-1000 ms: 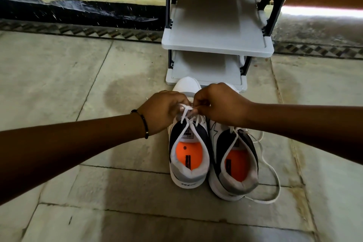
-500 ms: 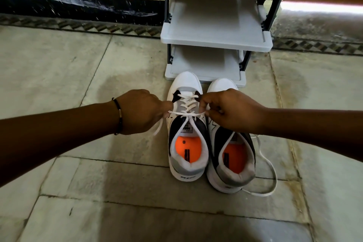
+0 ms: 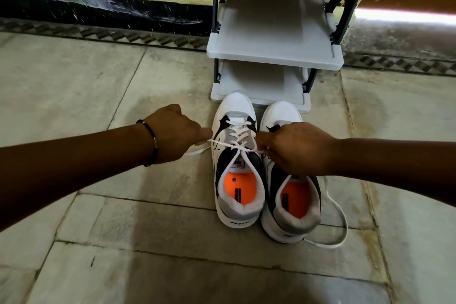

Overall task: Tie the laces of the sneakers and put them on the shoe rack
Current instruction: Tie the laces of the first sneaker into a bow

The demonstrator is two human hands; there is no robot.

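Two white, grey and black sneakers with orange insoles stand side by side on the floor, toes toward the shoe rack (image 3: 274, 55). My left hand (image 3: 174, 133) and my right hand (image 3: 293, 147) each pinch one end of the left sneaker's (image 3: 237, 165) white lace (image 3: 235, 147), stretched taut across its tongue. My right hand hovers over the right sneaker (image 3: 291, 205) and hides its tongue. That shoe's lace (image 3: 339, 217) lies loose on the floor at the right.
The grey plastic rack has black legs and stacked shelves; the lowest shelf (image 3: 259, 89) sits just beyond the shoe toes. A dark patterned wall base (image 3: 103, 15) runs behind it. Stone floor tiles (image 3: 148, 242) surround the shoes.
My hands were bunched together over the left sneaker's tongue; they have pulled apart sideways, drawing the lace ends tight across the shoe.
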